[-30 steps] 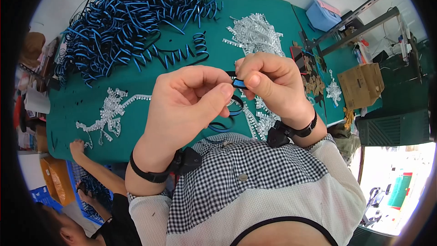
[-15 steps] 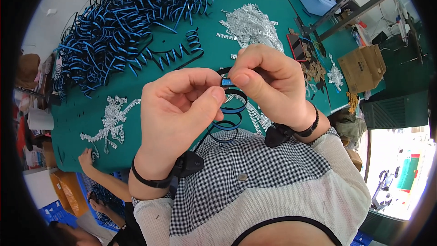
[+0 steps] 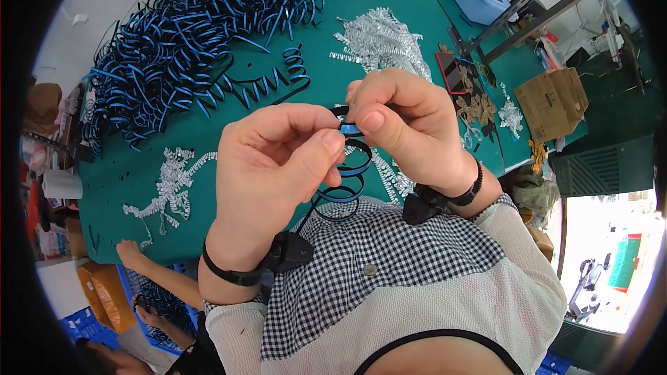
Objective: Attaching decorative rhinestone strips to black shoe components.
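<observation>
A narrow black-and-blue coiled strip (image 3: 357,168) hangs in loose loops between my hands, in front of my checked collar. The thumb and forefinger of my left hand (image 3: 267,163) pinch it at one side. Pressed close from the other side, my right hand (image 3: 413,128) pinches it too, with the thumb on top. A short blue stretch of strip shows between the two thumb tips. What lies beneath the fingertips is hidden. Behind my hands, a loose piece of the same curled strip (image 3: 295,69) lies on the green table (image 3: 319,14).
A big heap of black-and-blue curled strips (image 3: 174,62) covers the back left. Silver cut strips lie in a pile (image 3: 385,38) at the back and a bunch (image 3: 174,180) at left. A co-worker's hand (image 3: 129,253) rests at the table's left edge. A cardboard box (image 3: 552,103) stands right.
Between my thumbs the blue stretch of strip has tilted slightly and its loops have swung a little. Both hands keep their pinch. The co-worker's hand has shifted slightly down and left.
</observation>
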Action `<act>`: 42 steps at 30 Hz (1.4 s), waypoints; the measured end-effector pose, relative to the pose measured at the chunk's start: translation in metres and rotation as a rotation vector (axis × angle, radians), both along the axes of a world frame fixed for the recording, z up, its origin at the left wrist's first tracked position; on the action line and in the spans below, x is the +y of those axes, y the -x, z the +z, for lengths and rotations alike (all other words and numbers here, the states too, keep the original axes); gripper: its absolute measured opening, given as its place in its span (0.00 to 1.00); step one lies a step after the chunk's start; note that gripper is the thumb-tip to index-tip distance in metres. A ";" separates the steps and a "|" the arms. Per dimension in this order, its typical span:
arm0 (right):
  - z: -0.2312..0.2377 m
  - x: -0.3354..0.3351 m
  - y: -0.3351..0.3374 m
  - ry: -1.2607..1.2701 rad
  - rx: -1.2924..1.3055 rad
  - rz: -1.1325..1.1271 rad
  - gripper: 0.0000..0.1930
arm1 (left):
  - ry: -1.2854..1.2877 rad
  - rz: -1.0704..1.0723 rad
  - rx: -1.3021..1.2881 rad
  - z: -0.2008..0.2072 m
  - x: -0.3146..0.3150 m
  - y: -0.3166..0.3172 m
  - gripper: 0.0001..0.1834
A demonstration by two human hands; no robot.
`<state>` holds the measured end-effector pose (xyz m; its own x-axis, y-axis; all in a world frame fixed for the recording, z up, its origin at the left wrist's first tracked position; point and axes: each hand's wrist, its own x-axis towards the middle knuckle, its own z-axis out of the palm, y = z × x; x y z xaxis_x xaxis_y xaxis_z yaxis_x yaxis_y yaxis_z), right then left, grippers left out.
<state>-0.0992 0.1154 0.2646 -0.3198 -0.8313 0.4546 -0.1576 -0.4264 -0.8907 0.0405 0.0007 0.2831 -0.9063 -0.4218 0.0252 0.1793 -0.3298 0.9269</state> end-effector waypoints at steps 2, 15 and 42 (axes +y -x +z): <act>0.000 -0.001 -0.001 0.006 -0.057 0.066 0.06 | -0.018 -0.007 -0.016 0.001 0.000 0.000 0.04; 0.016 -0.007 -0.014 0.311 1.006 -0.572 0.13 | 0.181 0.239 0.069 -0.001 0.009 0.000 0.02; 0.030 -0.007 -0.015 0.141 0.943 -0.447 0.10 | 0.320 0.272 0.054 -0.003 0.003 -0.002 0.02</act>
